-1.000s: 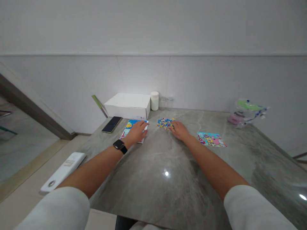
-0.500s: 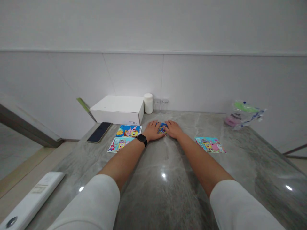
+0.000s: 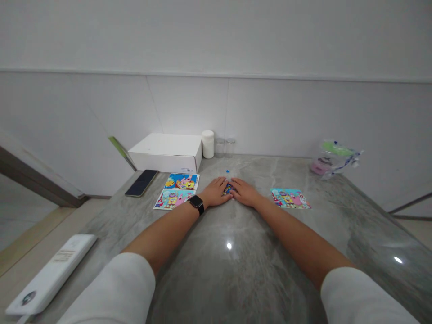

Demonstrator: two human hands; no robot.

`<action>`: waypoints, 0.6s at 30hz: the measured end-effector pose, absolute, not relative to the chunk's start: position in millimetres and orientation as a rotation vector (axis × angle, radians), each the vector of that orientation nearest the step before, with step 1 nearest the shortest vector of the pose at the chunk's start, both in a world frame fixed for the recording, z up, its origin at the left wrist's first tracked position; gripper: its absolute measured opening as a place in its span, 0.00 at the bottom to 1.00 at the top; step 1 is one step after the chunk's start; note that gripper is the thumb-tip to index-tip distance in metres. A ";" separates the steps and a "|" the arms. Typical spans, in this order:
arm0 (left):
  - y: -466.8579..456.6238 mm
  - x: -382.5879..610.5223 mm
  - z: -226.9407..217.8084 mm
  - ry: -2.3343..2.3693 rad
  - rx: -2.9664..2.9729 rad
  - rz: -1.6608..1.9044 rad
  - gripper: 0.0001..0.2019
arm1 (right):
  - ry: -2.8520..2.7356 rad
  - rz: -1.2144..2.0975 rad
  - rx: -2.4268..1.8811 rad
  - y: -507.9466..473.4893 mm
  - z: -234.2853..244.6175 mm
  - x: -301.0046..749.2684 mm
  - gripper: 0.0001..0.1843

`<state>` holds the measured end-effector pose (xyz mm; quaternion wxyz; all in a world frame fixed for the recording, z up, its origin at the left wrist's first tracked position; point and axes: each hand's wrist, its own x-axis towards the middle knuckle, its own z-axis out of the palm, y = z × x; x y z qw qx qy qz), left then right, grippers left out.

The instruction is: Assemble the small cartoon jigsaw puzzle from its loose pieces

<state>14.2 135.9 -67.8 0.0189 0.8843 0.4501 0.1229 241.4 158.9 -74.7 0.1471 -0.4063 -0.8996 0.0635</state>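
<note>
Both of my hands rest palm down around a small cluster of blue, multicoloured pieces [image 3: 228, 189] at the middle of the table. My left hand [image 3: 215, 191], with a black watch on its wrist, covers the left side of the cluster, fingers stretched out. From the other side my right hand [image 3: 245, 192] lies flat against it, fingers extended too. Much of the cluster is hidden under the hands; they look like jigsaw pieces, though too small to be sure. A single small blue piece [image 3: 227, 171] lies apart, just beyond the fingertips.
Two cartoon picture cards, a blue one [image 3: 182, 181] and a turquoise one [image 3: 172, 199], lie left; another cartoon card [image 3: 290, 198] lies right. Around them are a phone [image 3: 141, 183], white box [image 3: 165, 150], white bottle [image 3: 208, 145], two clear jars [image 3: 224, 147], plastic bag [image 3: 332, 159] and white power strip-like object [image 3: 54, 274].
My hands have drawn slightly nearer to me with the cluster between them. One small blue piece now shows behind, beyond the fingertips. The view has shifted a little.
</note>
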 end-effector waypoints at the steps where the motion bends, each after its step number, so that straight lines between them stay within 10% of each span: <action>1: 126.3 14.8 -68.7 1.393 2.751 0.378 0.40 | -2.592 0.187 -1.152 149.9 -75.8 244.5 0.30; 18: 163.6 22.5 -53.2 1.575 2.590 0.549 0.26 | -2.177 0.157 -1.303 110.6 -55.5 265.8 0.17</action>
